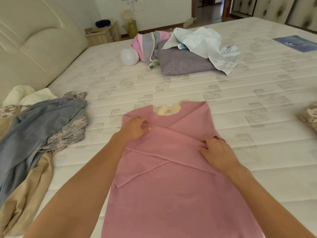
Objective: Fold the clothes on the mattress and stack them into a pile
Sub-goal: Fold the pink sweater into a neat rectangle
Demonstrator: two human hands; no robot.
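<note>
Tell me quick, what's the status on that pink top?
Both hands on pink top: left hand pinching a crossed sleeve, right hand gripping the other. Top flat on mattress. Nothing in the way.

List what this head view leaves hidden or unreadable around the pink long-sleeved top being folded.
- Pink long-sleeved top: its hem is cut off by the bottom edge of the head view.
- White neck label: print too small to read.
- Left hand, right hand: palms hidden, facing the fabric.
- Camouflage cloth at the right: cut off by the frame edge.
</note>
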